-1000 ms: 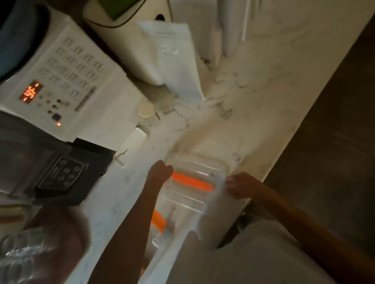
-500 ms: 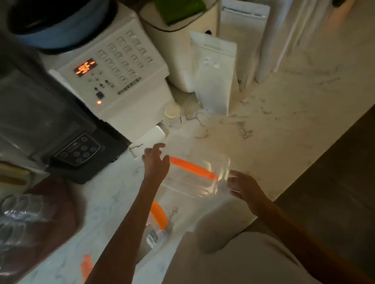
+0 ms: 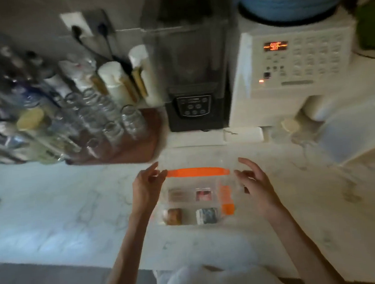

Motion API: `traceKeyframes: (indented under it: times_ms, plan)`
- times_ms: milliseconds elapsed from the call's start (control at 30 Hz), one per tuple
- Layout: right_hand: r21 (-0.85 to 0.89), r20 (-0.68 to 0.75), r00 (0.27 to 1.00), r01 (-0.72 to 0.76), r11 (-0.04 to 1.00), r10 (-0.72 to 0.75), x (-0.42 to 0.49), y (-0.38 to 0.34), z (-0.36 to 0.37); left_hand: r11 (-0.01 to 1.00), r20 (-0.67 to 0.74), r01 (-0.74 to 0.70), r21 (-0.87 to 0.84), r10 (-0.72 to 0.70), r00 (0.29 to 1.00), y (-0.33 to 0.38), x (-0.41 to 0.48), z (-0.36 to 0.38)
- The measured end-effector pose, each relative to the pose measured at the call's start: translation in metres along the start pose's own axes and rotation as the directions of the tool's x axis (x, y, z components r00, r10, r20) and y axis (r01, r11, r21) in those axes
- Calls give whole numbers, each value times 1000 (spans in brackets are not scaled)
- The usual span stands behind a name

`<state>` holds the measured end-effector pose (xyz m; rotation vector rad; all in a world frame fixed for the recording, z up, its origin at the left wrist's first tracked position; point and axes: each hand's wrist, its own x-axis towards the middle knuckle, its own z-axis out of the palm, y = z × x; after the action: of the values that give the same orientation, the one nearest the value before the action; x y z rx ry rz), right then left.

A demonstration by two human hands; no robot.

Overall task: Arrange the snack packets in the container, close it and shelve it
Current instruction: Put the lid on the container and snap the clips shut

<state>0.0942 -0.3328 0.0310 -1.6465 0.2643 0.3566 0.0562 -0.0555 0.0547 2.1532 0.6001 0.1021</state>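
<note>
At the marble counter [image 3: 64,207], left hand [image 3: 147,187] pinched the clear lid [image 3: 198,179] at its left edge. Right hand [image 3: 254,181] sat at the right edge, fingers spread; grip not determinable. Lid held over the container [image 3: 188,223], probably to align it; 4 snack packets [image 3: 207,216] inside.

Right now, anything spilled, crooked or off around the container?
Nothing stands out. Four snack packets sit in a neat two-by-two inside the clear container on the counter, and no spill is visible. The frame is blurred, so I cannot tell whether it is closed squarely.
</note>
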Motion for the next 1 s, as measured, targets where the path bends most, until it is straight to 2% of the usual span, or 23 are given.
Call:
traceKeyframes:
  times_ms: [133, 233, 333, 567, 800, 1000]
  plan:
    - [-53, 60, 998, -30, 998, 33, -12, 1, 37, 988, -5, 90, -128, -91, 996, -36, -18, -25]
    - [-104, 79, 996, -21, 994, 29, -24, 9, 48, 981, 4, 97, -169, -98, 995, -54, -26, -34]
    - [-177, 77, 997, -17, 984, 31, -35, 22, 51, 982, 56, 96, -162, -88, 995, -66, -28, -38]
    - [-375, -71, 993, 60, 925, -94, -41, 37, 56, 994, 92, 43, -105, -33, 995, -75, -23, -25]
    - [-409, -76, 996, -65, 910, 37, -35, 39, 57, 999, 116, 34, -38, -29, 993, -77, -8, -17]
    - [-430, -94, 994, -95, 898, 60, -33, 39, 55, 996, 127, 67, -57, -59, 990, -80, -7, -17]
